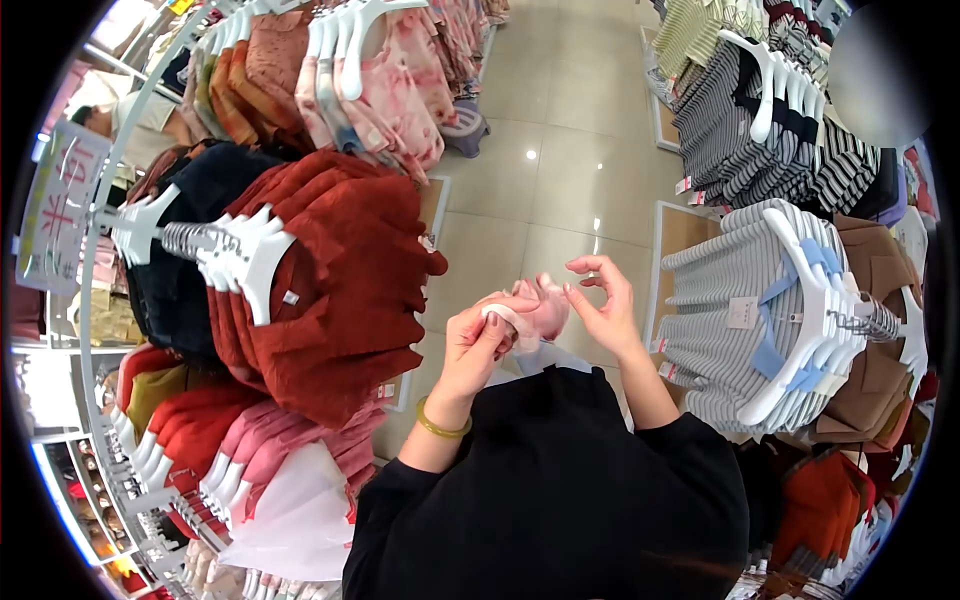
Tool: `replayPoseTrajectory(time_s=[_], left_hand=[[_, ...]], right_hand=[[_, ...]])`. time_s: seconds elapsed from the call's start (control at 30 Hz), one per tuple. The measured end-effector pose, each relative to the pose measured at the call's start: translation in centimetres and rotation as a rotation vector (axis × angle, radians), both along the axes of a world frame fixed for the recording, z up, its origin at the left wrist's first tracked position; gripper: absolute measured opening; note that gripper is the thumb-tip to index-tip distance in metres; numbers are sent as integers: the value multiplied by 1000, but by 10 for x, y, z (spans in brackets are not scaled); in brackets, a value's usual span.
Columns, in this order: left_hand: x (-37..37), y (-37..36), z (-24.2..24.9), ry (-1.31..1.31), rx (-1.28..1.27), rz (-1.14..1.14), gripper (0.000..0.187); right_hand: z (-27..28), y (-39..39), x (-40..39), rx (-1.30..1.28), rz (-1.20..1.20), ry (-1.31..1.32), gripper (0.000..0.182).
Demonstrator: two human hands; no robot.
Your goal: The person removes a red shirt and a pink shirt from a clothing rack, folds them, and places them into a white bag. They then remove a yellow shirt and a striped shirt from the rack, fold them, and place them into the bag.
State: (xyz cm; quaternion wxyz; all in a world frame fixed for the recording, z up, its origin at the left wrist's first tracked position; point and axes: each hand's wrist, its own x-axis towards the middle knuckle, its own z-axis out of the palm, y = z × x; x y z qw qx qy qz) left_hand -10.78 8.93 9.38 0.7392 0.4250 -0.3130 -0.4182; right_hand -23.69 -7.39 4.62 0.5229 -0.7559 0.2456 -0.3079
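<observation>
- Pinching pink cloth (pixel 545 308) above the floor (pixel 540 170): left hand (pixel 470 345) (bangle (pixel 445 431) on its wrist).
- Open, fingers curved, just right of it: right hand (pixel 608 308).
- Left, red shirts (pixel 345 270); right, striped shirts (pixel 710 262).

Clothing shop, garments (pixel 330 270) on white hangers (pixel 262 262)

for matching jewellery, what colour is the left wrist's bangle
The bangle is yellowish green, clearest in the head view.

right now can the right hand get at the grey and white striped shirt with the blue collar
Probably yes, perhaps after a step closer: the right hand is open, and nothing visible blocks its way to the striped shirt.
</observation>
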Motion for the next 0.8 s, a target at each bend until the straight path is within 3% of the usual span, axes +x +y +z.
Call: replayPoseTrajectory(time_s=[0.03,0.17,0.3,0.4,0.63,0.73,0.8], left_hand=[[3,-10,2,6,2,-5,30],[19,-46,16,-85,17,-12,30],[36,-81,16,-86,6,-39,31],[53,-109,16,-107,-14,-58,31],[127,-158,7,-124,10,11,33],[170,-178,17,-139,144,204,32],[203,-190,7,-122,232,395,32]], right_hand=[[-1,-14,-2,108,96,2,31],[-4,-38,8,150,274,-130,47],[-8,-43,34,-96,98,6,61],[-30,-61,52,-230,12,59,54],[-90,-137,99,-168,-264,223,32],[-100,-177,124,-10,-314,254,24],[-100,-199,149,292,-278,74,21]])
